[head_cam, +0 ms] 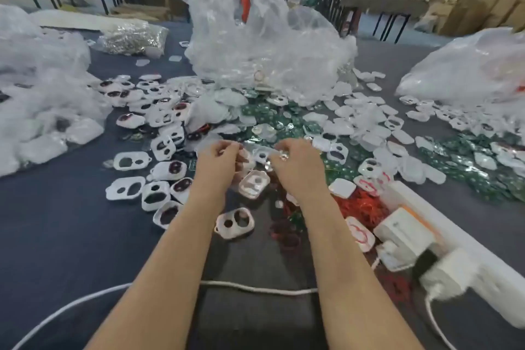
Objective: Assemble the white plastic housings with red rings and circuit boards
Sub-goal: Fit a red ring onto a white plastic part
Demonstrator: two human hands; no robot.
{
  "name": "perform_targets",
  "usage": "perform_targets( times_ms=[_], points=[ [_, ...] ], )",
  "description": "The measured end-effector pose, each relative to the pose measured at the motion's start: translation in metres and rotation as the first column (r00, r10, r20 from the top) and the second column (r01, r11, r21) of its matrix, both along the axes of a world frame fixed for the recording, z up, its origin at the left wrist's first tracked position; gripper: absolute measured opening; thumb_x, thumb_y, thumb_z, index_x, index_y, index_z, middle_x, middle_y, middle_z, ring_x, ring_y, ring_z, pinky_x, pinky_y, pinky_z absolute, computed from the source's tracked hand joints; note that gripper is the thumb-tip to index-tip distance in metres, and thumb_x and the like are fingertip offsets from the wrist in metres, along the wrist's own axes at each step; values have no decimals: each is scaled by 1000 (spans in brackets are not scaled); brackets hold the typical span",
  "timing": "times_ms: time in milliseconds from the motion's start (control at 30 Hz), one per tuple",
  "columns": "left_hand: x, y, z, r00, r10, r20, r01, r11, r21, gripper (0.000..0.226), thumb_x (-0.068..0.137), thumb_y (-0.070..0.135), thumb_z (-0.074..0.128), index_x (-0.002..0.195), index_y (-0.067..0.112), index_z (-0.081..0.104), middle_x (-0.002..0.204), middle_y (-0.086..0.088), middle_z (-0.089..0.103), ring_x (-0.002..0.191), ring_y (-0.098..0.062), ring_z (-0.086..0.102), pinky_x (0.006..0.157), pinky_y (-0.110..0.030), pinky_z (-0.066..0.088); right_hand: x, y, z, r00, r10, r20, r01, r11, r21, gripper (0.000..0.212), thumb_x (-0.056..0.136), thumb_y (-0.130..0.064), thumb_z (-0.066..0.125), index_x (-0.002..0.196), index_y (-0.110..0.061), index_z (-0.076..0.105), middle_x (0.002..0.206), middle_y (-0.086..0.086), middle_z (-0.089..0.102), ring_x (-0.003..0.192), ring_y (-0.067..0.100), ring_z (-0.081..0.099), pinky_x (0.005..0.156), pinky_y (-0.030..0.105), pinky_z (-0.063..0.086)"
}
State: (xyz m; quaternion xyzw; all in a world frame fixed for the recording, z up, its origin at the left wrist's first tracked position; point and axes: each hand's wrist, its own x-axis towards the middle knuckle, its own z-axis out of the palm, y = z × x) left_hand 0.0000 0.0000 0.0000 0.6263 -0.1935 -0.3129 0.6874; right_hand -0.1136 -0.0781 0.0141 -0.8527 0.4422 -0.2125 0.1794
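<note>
Bare cloth (71,250) nearer than lone housing (234,223); parts crowd beyond.
Left hand (218,160), right hand (295,163) just beyond it, curled fingers pinching a blurred piece (272,154).

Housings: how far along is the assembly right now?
Done: filled housings piled at left. In hand: left hand and right hand pinch small parts, too blurred to name. Remaining: many empty housings, circuit boards and red rings.

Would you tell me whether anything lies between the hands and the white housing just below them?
Nothing visible does: the white housing lies uncovered on the table between the left hand and right hand, though the right hand pinches a small shiny part.
</note>
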Motion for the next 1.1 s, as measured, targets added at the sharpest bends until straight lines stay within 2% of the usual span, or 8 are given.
perform_targets(
  times_ms=[100, 300, 400, 467, 633, 767, 967, 1100],
  points=[
    [6, -14, 3, 994, -38, 105, 27, 994, 104, 16, 98, 15, 52, 83, 16, 57, 63, 0, 56, 44, -5, 49, 40, -16, 40, 14, -7, -4, 977, 27, -212, -46, 995, -84, 33, 90, -37, 60, 110, -11, 63, 114, 11, 59, 108, 32, 55, 88, 38, 44],
    [15, -23, 8, 923, -76, 378, 86, 996, -11, 10, 95, 23, 59, 85, 22, 60, 76, 1, 64, 66, -11, 60, 55, -20, 51, 8, -20, 3, 949, 11, 314, -50, 992, 114, 36, 93, -29, 58, 79, 5, 59, 72, 18, 59, 66, 25, 50, 63, 36, 39],
    [10, -20, 7, 915, -210, 343, 216, 976, 22, 8, 94, 33, 61, 86, 32, 61, 91, 6, 69, 94, -12, 67, 83, -27, 55, 11, -13, 12, 869, 15, 494, -192, 932, 309, 25, 90, -26, 66, 93, -2, 64, 79, 17, 67, 72, 30, 65, 70, 40, 57],
    [8, -20, 7, 931, -234, 281, 250, 968, -22, 9, 96, 28, 58, 91, 23, 63, 97, -3, 71, 98, -20, 68, 89, -36, 56, 13, -9, 14, 835, -11, 550, -249, 884, 396, 20, 88, -21, 68, 103, -8, 61, 84, 8, 70, 70, 17, 71, 65, 26, 59],
    [9, -18, 5, 961, -110, 254, 130, 989, -67, 10, 98, 19, 55, 94, 13, 62, 93, -4, 73, 88, -18, 71, 69, -26, 58, 13, -2, 9, 849, -38, 528, -223, 878, 423, 35, 87, -12, 69, 118, -16, 53, 96, 0, 68, 75, 15, 72, 72, 25, 59],
    [15, -17, 4, 991, 3, 135, 7, 997, -74, 13, 99, 18, 54, 88, 14, 59, 86, -1, 71, 79, -13, 70, 65, -22, 58, 8, -7, 8, 821, -106, 560, -109, 935, 337, 7, 89, -10, 64, 93, -15, 66, 82, -2, 69, 68, 6, 69, 76, 30, 59],
    [7, -19, 5, 990, -137, 21, 138, 985, -101, 14, 97, 16, 56, 83, 14, 60, 75, 4, 73, 75, -13, 72, 67, -23, 58, 20, 1, 7, 609, -161, 776, -73, 963, 257, 10, 89, -9, 64, 90, -19, 64, 75, -4, 65, 68, 5, 60, 70, 23, 52],
    [1, -21, 5, 971, -239, -10, 235, 959, -157, 8, 95, 16, 59, 90, 11, 63, 83, -3, 74, 84, -20, 72, 78, -28, 59, 26, 1, 3, 611, -159, 776, -4, 979, 204, 9, 92, -12, 61, 100, -11, 62, 81, 0, 65, 74, 15, 62, 73, 27, 52]
  ],
)
